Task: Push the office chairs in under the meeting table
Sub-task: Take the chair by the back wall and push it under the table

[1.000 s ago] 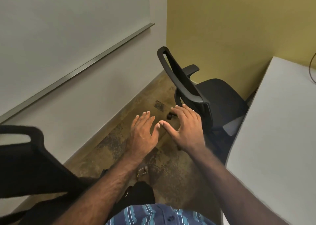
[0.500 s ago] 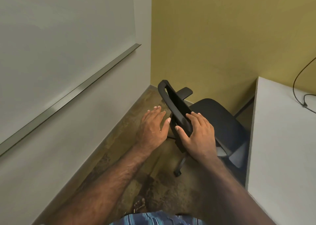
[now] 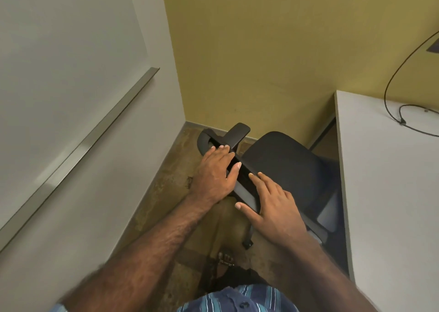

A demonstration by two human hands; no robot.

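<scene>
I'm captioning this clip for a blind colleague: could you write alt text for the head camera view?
Both hands rest on the top edge of a black office chair's backrest, left hand and right hand side by side. The chair's seat faces a white meeting table in a yellow-walled corner.

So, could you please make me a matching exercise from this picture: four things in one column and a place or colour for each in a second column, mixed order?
Things:
1. left hand
2. right hand
3. cable
4. back wall

Places or colours:
A. yellow
B. lying on the white table
C. on the chair backrest, end nearer the person
D. on the chair backrest, end nearer the corner

Pairs: 1-D, 2-C, 3-B, 4-A
</scene>
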